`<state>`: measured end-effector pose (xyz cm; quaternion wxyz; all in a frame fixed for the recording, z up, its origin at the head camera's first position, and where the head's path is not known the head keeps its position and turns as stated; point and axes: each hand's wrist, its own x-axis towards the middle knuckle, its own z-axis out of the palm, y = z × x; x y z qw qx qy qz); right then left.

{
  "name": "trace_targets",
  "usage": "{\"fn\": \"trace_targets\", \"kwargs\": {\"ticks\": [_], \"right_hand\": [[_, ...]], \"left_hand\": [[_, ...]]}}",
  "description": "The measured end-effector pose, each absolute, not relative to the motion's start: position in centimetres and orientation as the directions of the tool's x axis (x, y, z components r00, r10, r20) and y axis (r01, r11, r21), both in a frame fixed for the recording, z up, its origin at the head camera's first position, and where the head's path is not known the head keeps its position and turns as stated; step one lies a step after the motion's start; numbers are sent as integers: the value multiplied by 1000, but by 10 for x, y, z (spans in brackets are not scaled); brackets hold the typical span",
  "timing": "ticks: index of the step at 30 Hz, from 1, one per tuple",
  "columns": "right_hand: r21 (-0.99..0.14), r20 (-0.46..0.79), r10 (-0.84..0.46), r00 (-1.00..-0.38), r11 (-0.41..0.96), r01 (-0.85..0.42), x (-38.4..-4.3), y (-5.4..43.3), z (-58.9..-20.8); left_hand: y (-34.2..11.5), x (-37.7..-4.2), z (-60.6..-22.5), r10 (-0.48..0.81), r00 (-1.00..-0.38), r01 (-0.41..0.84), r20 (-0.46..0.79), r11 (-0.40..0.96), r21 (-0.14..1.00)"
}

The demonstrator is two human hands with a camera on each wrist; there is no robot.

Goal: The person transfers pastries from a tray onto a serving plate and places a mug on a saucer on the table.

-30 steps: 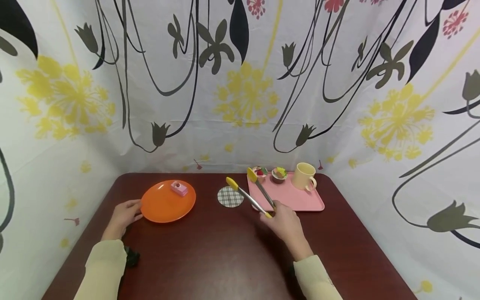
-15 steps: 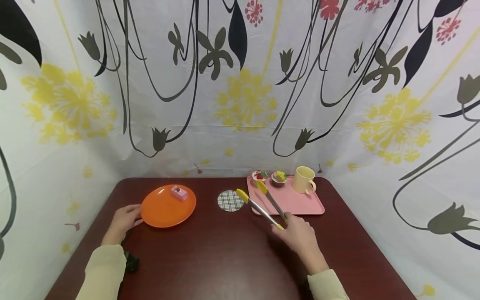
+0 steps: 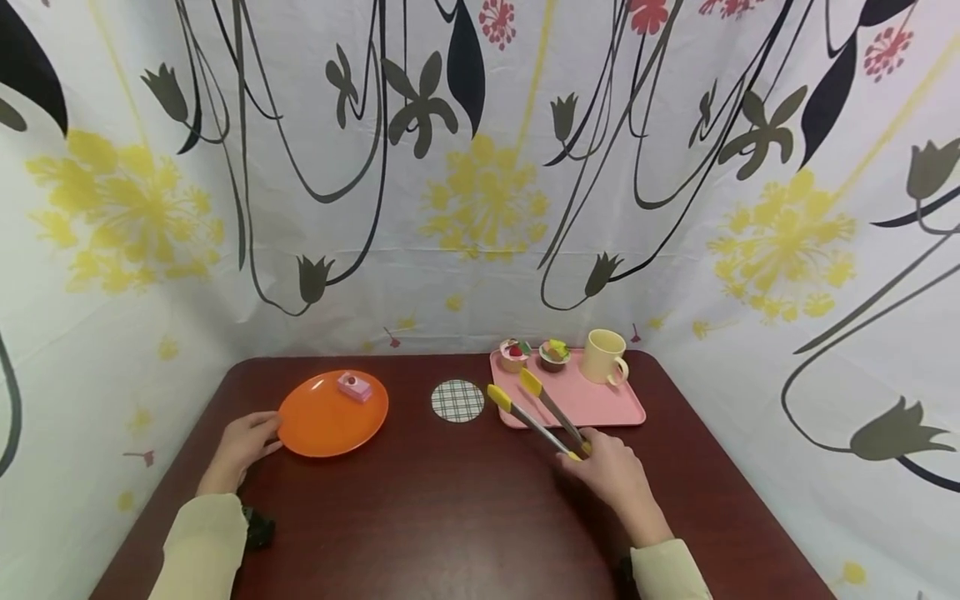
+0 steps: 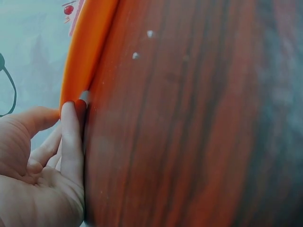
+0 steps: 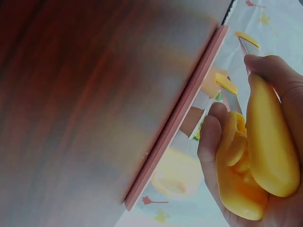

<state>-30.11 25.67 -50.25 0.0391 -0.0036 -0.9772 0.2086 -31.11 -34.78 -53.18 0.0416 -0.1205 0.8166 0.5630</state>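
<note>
My left hand (image 3: 242,450) pinches the left rim of an orange plate (image 3: 330,425); in the left wrist view the thumb (image 4: 42,118) lies on top of the rim and fingers lie under it. A small pink cake slice (image 3: 355,387) sits on the plate's far side. In my right hand (image 3: 611,471) I grip metal tongs (image 3: 551,417) with yellow tips and yellow handles (image 5: 272,142). The tongs' tips are spread with nothing between them, above the near left part of a pink tray (image 3: 607,406). Two cupcakes, one with a red berry (image 3: 514,356) and one yellow-topped (image 3: 555,356), stand on that tray.
A pale yellow mug (image 3: 602,357) stands at the tray's back right. Between plate and tray lies a round checked coaster (image 3: 457,401). The dark brown table (image 3: 420,508) meets a flowered cloth (image 3: 420,317) at its back and sides.
My right hand has moved right and slightly back toward me with the tongs, whose tips went from the coaster side to over the tray. The left hand stays at the plate's rim.
</note>
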Motion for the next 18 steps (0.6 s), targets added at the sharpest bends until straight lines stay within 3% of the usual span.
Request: {"fn": "trace_targets", "kwargs": {"ticks": [18], "right_hand": [[-463,101,61,-993,886,8,-318,269,-503]], "left_hand": [[-353,-316,-536,-136,-970,-237,-202,349,907]]}}
